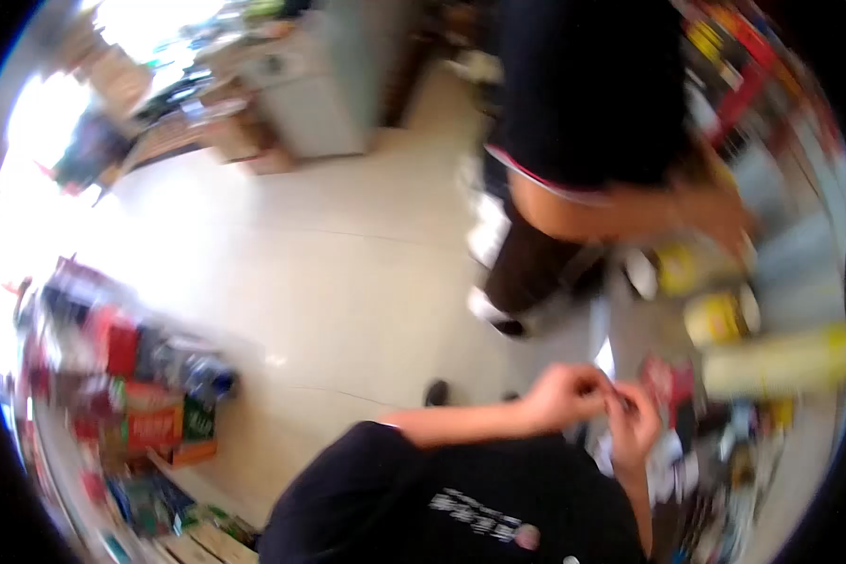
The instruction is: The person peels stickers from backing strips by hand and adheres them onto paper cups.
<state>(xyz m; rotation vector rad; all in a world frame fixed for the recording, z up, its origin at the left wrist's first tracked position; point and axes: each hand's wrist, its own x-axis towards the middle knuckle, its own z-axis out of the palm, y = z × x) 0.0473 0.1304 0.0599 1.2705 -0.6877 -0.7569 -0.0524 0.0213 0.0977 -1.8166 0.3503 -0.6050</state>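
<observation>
My left hand [562,399] reaches across in front of my black shirt [498,498], its fingers pinched together. Facing it, my right hand [635,428] is also closed, and the fingertips of both hands meet. Something small and dark may be between them, but blur hides what it is. Just beyond my right hand lies a red item [667,381] among blurred goods.
Another person in a black shirt [592,94] bends close by, a hand [719,211] near yellow-labelled rolls [719,318]. A long pale yellow roll [771,362] lies at right. Boxes [155,423] are stacked at left. A grey cabinet [315,103] stands on the tiled floor [329,273].
</observation>
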